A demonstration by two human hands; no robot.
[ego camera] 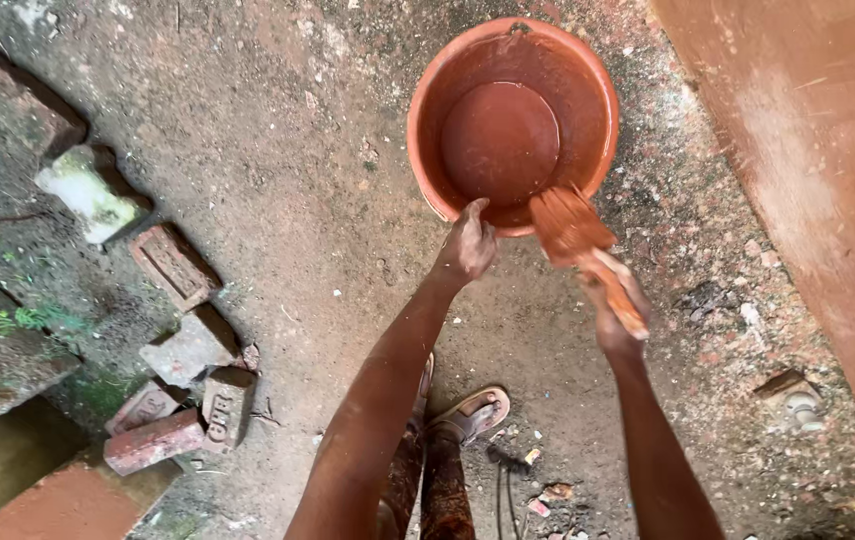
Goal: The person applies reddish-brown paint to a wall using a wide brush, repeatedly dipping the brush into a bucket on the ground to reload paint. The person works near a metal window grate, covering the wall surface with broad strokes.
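- The brush (573, 228), wide and soaked red-brown, hangs over the near rim of the bucket (428, 150), bristles just inside it; the right hand (616, 310) is clenched round its handle.
- Judged step: loading the brush with paint; the next move calls for a dip without tipping the bucket.
- The left hand (468, 245) curls over the rim, steadying it.
- The bucket stands on the dirt floor (298, 120) and holds a shallow pool of red-brown paint (500, 140).
- Loose bricks (183, 350) lie well apart, to the left.
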